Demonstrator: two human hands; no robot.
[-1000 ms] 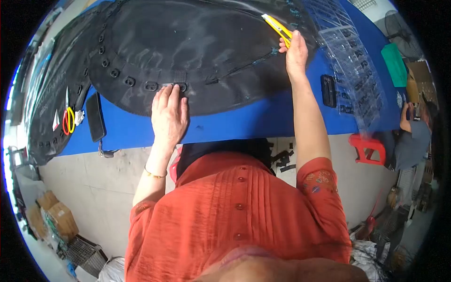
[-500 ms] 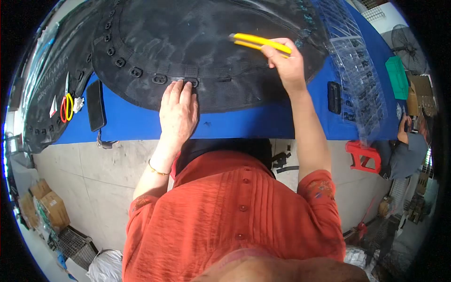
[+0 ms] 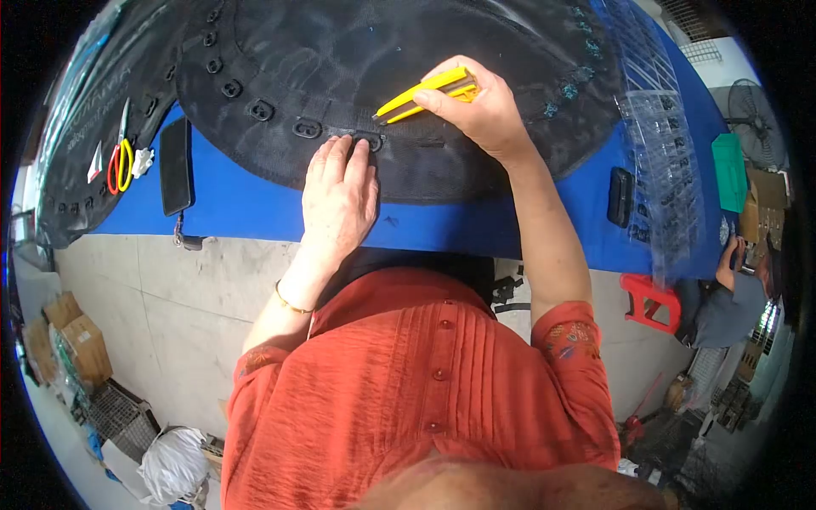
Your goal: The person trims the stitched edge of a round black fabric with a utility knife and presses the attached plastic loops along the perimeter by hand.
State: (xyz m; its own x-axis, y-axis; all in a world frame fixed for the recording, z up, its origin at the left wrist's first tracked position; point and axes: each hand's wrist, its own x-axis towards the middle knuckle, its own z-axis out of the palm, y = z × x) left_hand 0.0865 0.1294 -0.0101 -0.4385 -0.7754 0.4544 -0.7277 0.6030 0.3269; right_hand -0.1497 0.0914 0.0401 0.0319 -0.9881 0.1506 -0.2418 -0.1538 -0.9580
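My right hand [image 3: 486, 112] grips a pair of yellow thread snips [image 3: 422, 92], their two tips pointing down and left. The tips hover over or touch a strap on the black mesh sheet [image 3: 331, 51]; I cannot tell which. Just below them, my left hand [image 3: 342, 191] lies with its fingers stretched out on the sheet. Its fingertips rest against a black plastic buckle [image 3: 371, 140]. Another black buckle [image 3: 307, 127] sits to the left, one of several fixed along the curved edge.
Red-and-yellow scissors [image 3: 121, 163] and a black phone [image 3: 176, 166] lie at the left. On the right are a black case [image 3: 620, 195] and a clear compartment box [image 3: 667, 161] of small parts. A red stool [image 3: 650, 302] and a seated person [image 3: 731, 306] are beyond the blue table [image 3: 255, 208].
My right hand has brought the snips left and down, close to my left fingertips. My left hand stays at the same buckle. The view has shifted slightly.
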